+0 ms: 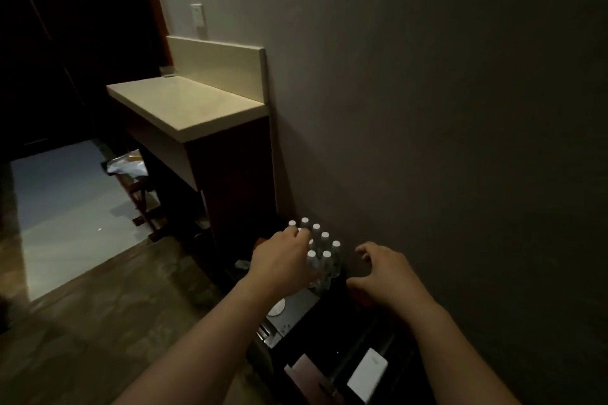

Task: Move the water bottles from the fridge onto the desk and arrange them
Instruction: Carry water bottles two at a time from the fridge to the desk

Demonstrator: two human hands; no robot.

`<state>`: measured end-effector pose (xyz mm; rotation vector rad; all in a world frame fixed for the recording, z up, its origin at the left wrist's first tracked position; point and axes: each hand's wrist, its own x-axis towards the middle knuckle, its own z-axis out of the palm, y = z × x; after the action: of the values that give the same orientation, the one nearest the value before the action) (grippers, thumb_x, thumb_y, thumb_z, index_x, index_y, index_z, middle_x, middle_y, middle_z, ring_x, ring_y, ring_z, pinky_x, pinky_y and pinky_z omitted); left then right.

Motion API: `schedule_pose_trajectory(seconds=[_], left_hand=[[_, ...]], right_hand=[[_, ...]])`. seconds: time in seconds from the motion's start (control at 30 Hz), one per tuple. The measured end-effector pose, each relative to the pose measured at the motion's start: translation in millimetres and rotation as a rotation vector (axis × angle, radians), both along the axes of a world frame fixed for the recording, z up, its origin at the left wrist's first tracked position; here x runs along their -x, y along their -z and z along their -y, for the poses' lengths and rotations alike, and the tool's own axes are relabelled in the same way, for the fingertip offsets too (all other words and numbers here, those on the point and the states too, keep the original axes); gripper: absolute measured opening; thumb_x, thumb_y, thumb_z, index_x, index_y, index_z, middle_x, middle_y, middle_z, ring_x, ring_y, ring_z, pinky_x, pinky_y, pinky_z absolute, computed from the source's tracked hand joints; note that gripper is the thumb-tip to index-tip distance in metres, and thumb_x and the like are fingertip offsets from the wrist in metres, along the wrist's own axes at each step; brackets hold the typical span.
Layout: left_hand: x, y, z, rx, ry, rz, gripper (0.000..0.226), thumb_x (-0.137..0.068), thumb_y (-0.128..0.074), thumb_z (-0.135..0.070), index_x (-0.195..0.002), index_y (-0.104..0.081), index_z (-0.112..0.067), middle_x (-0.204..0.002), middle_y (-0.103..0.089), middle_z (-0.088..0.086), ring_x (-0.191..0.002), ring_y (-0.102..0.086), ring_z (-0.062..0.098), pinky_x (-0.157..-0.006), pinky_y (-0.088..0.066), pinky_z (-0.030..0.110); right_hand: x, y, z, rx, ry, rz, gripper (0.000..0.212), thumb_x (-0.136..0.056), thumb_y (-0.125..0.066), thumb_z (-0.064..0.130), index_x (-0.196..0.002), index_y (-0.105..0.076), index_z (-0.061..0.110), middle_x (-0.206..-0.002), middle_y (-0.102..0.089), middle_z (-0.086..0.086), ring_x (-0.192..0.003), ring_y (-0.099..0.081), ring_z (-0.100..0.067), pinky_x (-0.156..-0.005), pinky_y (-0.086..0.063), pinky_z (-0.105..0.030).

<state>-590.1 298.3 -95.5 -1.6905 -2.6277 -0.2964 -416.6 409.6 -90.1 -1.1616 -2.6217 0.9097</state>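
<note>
Closest in, two bare forearms reach forward and down over a low dark unit against the wall. On its near end lie a pale card (367, 373) and a second pale sheet (304, 368), and a little farther on sits a grey tray (289, 312) with a round white disc (276, 308) on it.

The left hand (279, 260) stretches over a cluster of water bottles (320, 251) that stand upright with white caps in a tight group on the far end of the dark unit, close to the wall. Its fingers (301, 235) are curled down among the caps at the left side of the group, seemingly around one bottle's top, though the dim light hides the exact grip.

The right hand (381, 270) hovers just to the right of the bottles, near the wall, fingers loosely bent and spread, holding nothing.

Beyond the bottles, a bench (184, 105) with a pale top and a raised pale back panel stands against the same wall, on a dark wooden base. A light switch (197, 15) is on the wall above it. Under its left side sits a wooden stool (141, 194), with a crumpled bag (126, 163) above it. The floor (65, 207) to the left is pale and shiny, then turns darker nearer the person.
</note>
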Motion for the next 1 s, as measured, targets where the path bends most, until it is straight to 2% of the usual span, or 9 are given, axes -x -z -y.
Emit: schedule_pose_trajectory(seconds=[0.2,0.3,0.43,0.57,0.63,0.73,1.0], left_hand=[[88.6,26.4,-87.5,0.024,0.105,-0.001,0.058,-0.083,-0.062,-0.057,-0.129,-0.047,-0.025,-0.121,-0.053,-0.005,-0.105,-0.055,0.016,-0.072,-0.052,0.031],[125.6,48.9,-122.2,0.027,0.123,0.044,0.057,-0.084,-0.06,-0.054,-0.132,-0.046,-0.025,-0.12,-0.054,-0.004,-0.107,-0.056,0.017,-0.073,-0.052,0.032],[162.1,94.1,-158.7,0.101,0.138,0.117,0.052,-0.083,-0.061,-0.052,-0.124,-0.05,-0.024,-0.117,-0.056,-0.002,-0.106,-0.057,0.02,-0.067,-0.047,0.031],[192.0,160.5,-190.8,0.163,0.152,0.223,0.061,-0.079,-0.068,-0.051,-0.129,-0.049,-0.022,-0.12,-0.057,0.0,-0.111,-0.058,0.022,-0.076,-0.053,0.035],[204.9,201.5,-203.5,0.196,0.156,0.279,0.063,-0.079,-0.071,-0.05,-0.13,-0.05,-0.021,-0.124,-0.058,0.001,-0.114,-0.057,0.022,-0.081,-0.051,0.033],[221.5,264.1,-220.1,0.238,0.137,0.355,0.062,-0.08,-0.07,-0.051,-0.129,-0.051,-0.018,-0.128,-0.058,0.005,-0.113,-0.059,0.024,-0.077,-0.046,0.032],[238.6,396.0,-250.2,0.181,0.041,0.51,0.075,-0.076,-0.077,-0.05,-0.135,-0.047,-0.013,-0.121,-0.059,0.014,-0.104,-0.061,0.034,-0.077,-0.054,0.04]], right_hand=[[80.3,30.6,-72.6,0.076,0.123,0.01,0.061,-0.075,-0.08,0.035,-0.129,-0.052,0.031,-0.122,-0.057,0.008,-0.098,-0.052,-0.006,-0.082,-0.042,-0.02],[112.0,50.2,-100.3,0.103,0.167,0.05,0.062,-0.074,-0.08,0.035,-0.129,-0.052,0.03,-0.124,-0.057,0.006,-0.105,-0.055,-0.01,-0.085,-0.044,-0.021],[144.1,87.4,-130.2,0.143,0.197,0.121,0.062,-0.074,-0.08,0.036,-0.129,-0.053,0.027,-0.126,-0.058,0.003,-0.11,-0.057,-0.014,-0.088,-0.046,-0.023],[170.5,138.0,-158.4,0.188,0.236,0.209,0.063,-0.075,-0.079,0.037,-0.131,-0.053,0.025,-0.127,-0.058,0.0,-0.112,-0.057,-0.016,-0.092,-0.05,-0.03],[180.7,170.7,-169.1,0.215,0.268,0.248,0.066,-0.075,-0.079,0.038,-0.133,-0.051,0.025,-0.129,-0.057,0.0,-0.113,-0.057,-0.017,-0.093,-0.05,-0.031],[190.8,223.2,-181.7,0.247,0.316,0.279,0.067,-0.075,-0.079,0.039,-0.134,-0.05,0.024,-0.13,-0.056,0.0,-0.114,-0.056,-0.017,-0.095,-0.05,-0.032],[224.2,356.1,-215.3,0.289,0.44,0.242,0.074,-0.075,-0.081,0.039,-0.138,-0.046,0.024,-0.133,-0.053,-0.002,-0.118,-0.054,-0.019,-0.098,-0.047,-0.029]])
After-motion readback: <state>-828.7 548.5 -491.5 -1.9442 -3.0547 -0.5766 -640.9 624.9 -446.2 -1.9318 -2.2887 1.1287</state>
